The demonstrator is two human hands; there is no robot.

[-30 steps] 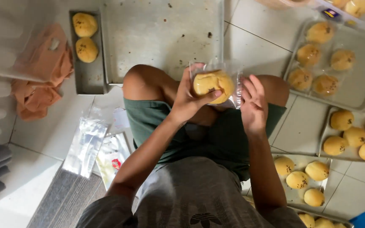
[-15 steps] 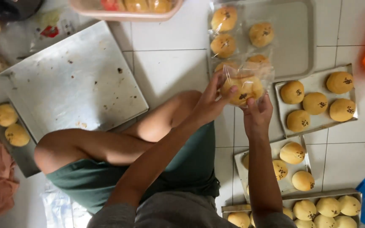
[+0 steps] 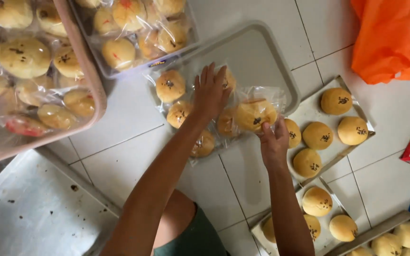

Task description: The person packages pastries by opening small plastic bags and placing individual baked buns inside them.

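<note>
Wrapped bun: a round yellow bun [image 3: 255,114] in clear plastic is lying at the near edge of the grey tray [image 3: 262,57], among other wrapped buns.
Right hand: the right hand [image 3: 274,142] is pinching the near edge of that bun's wrapper with its fingertips; the palm is hanging over the white floor tiles just below the tray.
Left hand: the left hand [image 3: 210,92] is lying flat and open, fingers spread, pressing down on the bagged buns [image 3: 176,102] in the tray; it is gripping nothing.
Tray contents: several wrapped buns are sitting close together, touching, on the near left part of the tray; the far right part is bare.
Right of the hands: a flat metal sheet [image 3: 361,128] is carrying unwrapped buns [image 3: 335,100] with dark specks on top, just beside the right hand.
Nearer sheets: two more sheets [image 3: 309,232] with bare buns are lying lower right.
Far left: a pink tub [image 3: 88,85] and a clear tub [image 3: 119,71] are holding many wrapped buns.
Lower left: a large empty baking sheet [image 3: 29,208] is resting on the floor.
Upper right: an orange plastic bag [image 3: 385,38] is lying well apart from the hands.
</note>
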